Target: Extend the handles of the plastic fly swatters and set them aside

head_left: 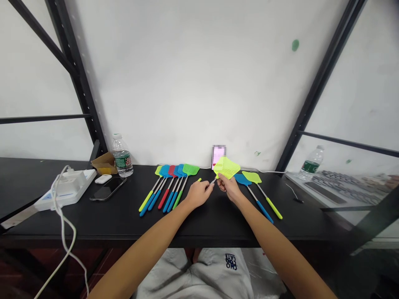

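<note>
A yellow-green fly swatter (230, 168) is held up over the black table between my two hands. My left hand (199, 193) is closed around its handle end, with the thin metal shaft showing at the thumb. My right hand (230, 187) pinches the swatter where the mesh head meets the shaft. Left of my hands lies a fanned row of several fly swatters, among them a red one (163, 198) and a green one (178, 199). To the right lie a blue fly swatter (264, 211) and another yellow-green fly swatter (274, 207).
A phone (218, 154) leans on the wall behind the hands. On the left are a water bottle (121, 157), a cardboard box (105, 162), a dark phone (107, 189), a white case (103, 179) and a power strip (67, 190) with cables. At right stand a laptop (324, 193) and bottle (311, 162).
</note>
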`<control>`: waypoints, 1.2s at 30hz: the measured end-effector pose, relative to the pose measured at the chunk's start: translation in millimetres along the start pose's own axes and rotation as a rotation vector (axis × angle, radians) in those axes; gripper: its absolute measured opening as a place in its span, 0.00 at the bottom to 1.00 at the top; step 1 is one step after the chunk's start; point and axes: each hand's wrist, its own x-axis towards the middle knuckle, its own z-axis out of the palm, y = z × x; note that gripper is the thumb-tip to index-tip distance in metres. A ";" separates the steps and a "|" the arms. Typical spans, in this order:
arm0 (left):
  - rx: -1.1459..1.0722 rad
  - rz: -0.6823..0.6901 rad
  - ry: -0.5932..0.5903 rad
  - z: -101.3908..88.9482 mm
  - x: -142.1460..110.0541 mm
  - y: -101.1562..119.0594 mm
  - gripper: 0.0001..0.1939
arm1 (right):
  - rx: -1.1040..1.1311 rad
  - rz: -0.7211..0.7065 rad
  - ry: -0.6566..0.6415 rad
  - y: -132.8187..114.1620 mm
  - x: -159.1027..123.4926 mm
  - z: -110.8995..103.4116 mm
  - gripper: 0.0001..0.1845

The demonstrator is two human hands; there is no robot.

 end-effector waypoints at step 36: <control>0.183 -0.207 0.165 -0.2 6.4 -22.2 0.06 | -0.046 0.085 0.367 2.5 17.2 -25.8 0.21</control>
